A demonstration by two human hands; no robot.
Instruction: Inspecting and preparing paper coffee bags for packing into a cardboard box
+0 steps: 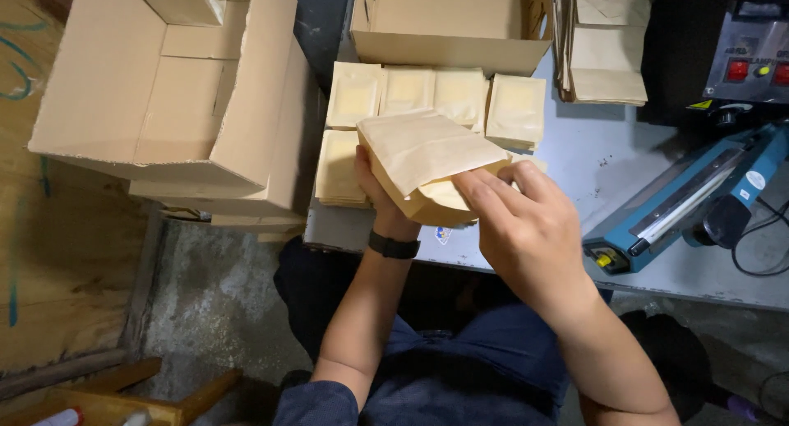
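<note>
Paper bag [423, 150] between both hands

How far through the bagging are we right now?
Done: flat filled packets lie in rows on the table. In hand: left hand holds a kraft bag while right hand reaches into its mouth. Left: empty bags stacked, heat sealer unused.

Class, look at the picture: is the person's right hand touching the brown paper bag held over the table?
Touching. The head view shows the right hand with fingers pressed into the open mouth of the paper bag; the left hand grips it from behind.
</note>
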